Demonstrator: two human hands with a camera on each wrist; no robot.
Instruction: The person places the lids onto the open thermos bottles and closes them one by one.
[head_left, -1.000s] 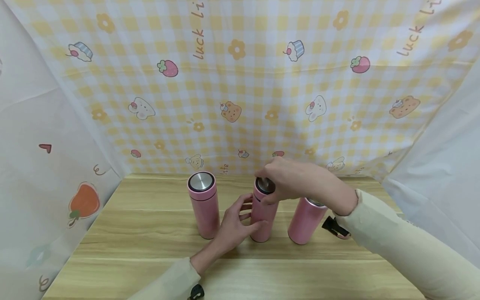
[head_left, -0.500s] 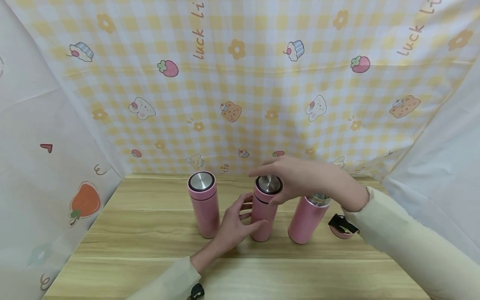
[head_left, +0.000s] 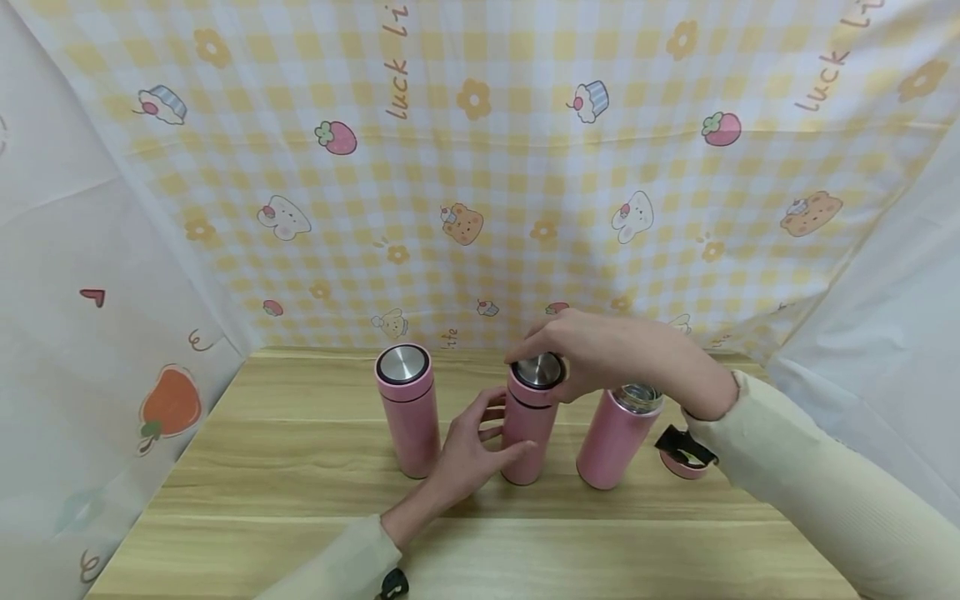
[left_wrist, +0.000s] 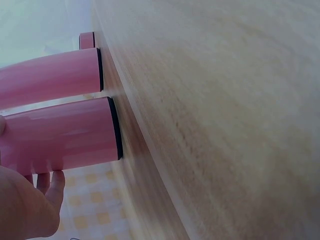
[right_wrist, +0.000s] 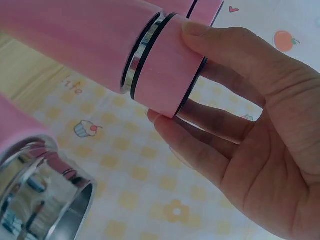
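In the head view, three pink thermos flasks stand upright in a row. My left hand [head_left: 472, 454] holds the body of the middle flask [head_left: 529, 429], its thumb in front and its fingers at the left side. My right hand [head_left: 607, 358] reaches over from the right and grips that flask's pink lid [right_wrist: 167, 65], which has a steel top. Close up in the right wrist view, a band of shiny steel shows between lid and body. The right flask [head_left: 611, 442] has no lid on, and its steel mouth [head_left: 637, 398] is bare.
The left flask [head_left: 411, 425] wears its lid. A loose pink lid [head_left: 686, 471] lies on the wooden table [head_left: 300, 467] right of the right flask, partly covered by a black strap at my right wrist. A checked cloth [head_left: 420, 167] hangs behind.
My right hand has shifted slightly right, then its fingers, loosened half a second ago, have closed round the middle flask's lid again. My left hand stays where it was.
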